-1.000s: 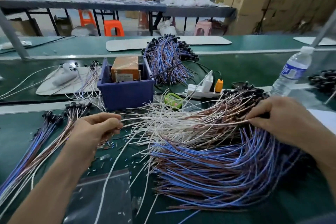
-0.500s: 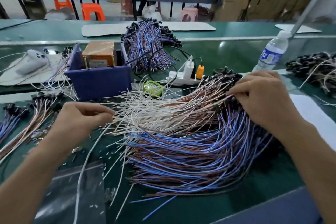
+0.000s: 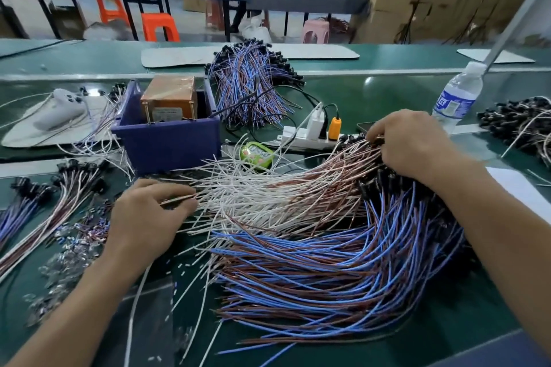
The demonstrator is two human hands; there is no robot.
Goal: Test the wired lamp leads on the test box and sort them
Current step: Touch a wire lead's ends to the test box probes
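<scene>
1. My left hand (image 3: 146,217) sits at 8 o'clock on the green bench (image 3: 387,92), thumb and curled fingers pinching the loose tips of a few white and copper leads (image 3: 268,197).
2. My right hand (image 3: 414,143) is at 2 o'clock, knuckles up, fingers curled down onto the black-socket end of that same fan of leads. I cannot tell which single lead they grasp.
3. The white and copper leads spread across the middle of the bench between my two hands, tips toward 9 o'clock.
4. Just below them, toward 5 o'clock, lies a thick fan of blue and brown leads (image 3: 328,262), touching the white ones along its upper edge.
5. The brown test box (image 3: 168,98) stands inside a blue bin (image 3: 167,143) at 11 o'clock, just beyond my left hand.
6. A second blue and brown bundle (image 3: 250,89) lies at 12 o'clock, behind the bin.
7. Small bundles (image 3: 59,197) lie at 9 o'clock, left of my left hand.
8. A white power strip (image 3: 307,140) and a green device (image 3: 256,153) sit near the middle, behind the white leads.
9. A water bottle (image 3: 456,98) stands at 2 o'clock, beyond my right hand.
</scene>
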